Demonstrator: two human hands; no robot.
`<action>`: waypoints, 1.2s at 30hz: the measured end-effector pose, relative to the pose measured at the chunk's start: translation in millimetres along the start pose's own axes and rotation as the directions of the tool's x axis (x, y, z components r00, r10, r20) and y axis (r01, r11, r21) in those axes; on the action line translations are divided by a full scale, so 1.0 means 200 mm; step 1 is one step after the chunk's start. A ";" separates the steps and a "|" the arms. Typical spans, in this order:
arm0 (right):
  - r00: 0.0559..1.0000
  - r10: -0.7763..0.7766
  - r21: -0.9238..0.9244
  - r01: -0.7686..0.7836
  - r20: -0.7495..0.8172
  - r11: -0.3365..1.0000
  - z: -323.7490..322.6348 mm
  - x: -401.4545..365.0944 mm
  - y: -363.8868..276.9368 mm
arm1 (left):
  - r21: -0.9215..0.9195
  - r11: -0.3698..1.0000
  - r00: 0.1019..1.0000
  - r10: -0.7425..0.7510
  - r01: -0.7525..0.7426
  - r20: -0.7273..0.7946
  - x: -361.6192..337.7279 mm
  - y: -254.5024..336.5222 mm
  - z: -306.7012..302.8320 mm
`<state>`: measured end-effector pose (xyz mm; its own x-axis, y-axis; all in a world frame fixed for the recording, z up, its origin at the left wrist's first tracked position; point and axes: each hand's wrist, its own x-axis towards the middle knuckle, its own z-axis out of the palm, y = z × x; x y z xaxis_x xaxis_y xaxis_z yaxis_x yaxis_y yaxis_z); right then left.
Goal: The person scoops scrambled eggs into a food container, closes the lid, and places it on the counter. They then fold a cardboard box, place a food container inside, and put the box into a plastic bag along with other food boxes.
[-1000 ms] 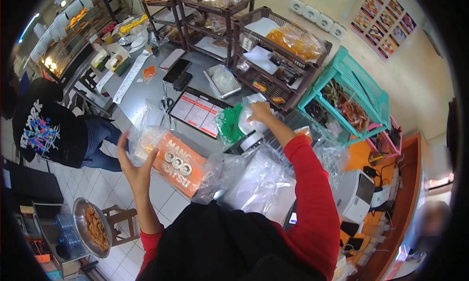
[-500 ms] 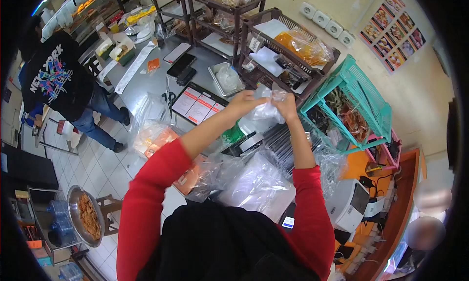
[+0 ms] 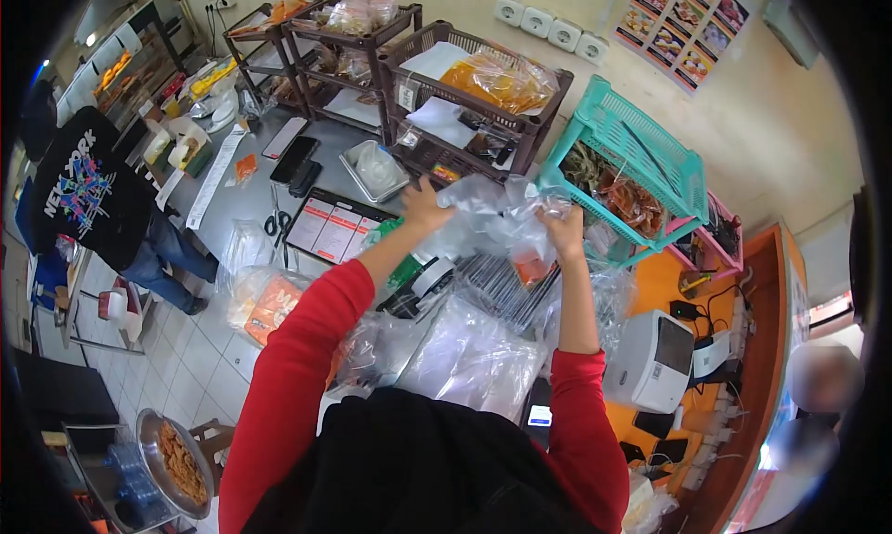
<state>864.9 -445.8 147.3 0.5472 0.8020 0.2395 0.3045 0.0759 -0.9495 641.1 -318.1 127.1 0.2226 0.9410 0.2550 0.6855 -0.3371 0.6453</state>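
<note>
A clear plastic bag (image 3: 485,216) is spread out over the counter between my two hands. My right hand (image 3: 563,231) grips its right side, with fingers closed on the crumpled film. At the bag's left edge is my left hand (image 3: 426,207), fingers apart; the edge lies against it or just beside it. An orange-and-white piece (image 3: 531,267) shows below the bag near my right hand. Under the bag lies a stack of dark flat packs (image 3: 502,288) in clear wrapping. A tablet (image 3: 327,227) with an order-like screen lies left of my left hand.
Brown plastic racks (image 3: 474,97) line the wall behind a metal tray (image 3: 373,172). A teal basket (image 3: 641,130) of packets stands right, above a white printer (image 3: 649,359). Scissors (image 3: 277,223) and phones (image 3: 295,160) lie left. A person in a black sweatshirt (image 3: 93,190) stands far left.
The bag, bunched between both hands before, is now spread wide. My hands have moved apart, and the left hand's fingers have opened. The camera view has shifted.
</note>
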 end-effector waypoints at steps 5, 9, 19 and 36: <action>0.999 0.048 -0.091 -0.049 -0.011 0.995 0.04 -0.08 -0.12 | -0.774 0.611 0.857 0.478 -0.166 0.194 -0.14 0.30 -0.02; 0.998 0.039 -0.051 -0.037 0.039 0.998 0.07 -0.10 -0.15 | -0.756 0.630 0.841 0.300 0.179 0.450 -0.14 0.35 -0.07; 0.795 0.059 0.385 0.225 -0.604 0.895 -0.10 -0.12 -0.29 | 0.152 0.966 0.974 0.193 -0.210 0.119 0.09 -0.09 -0.03; 0.817 0.139 0.541 -0.488 0.560 0.685 1.38 -1.02 -1.15 | -0.862 0.499 0.985 0.080 0.093 0.152 -0.65 -0.69 -1.96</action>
<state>468.5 -463.2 261.7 0.0526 0.9974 -0.0500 -0.4802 -0.0186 -0.8770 246.2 -406.0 287.5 0.3794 0.9049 0.1931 -0.2350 -0.1076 0.9660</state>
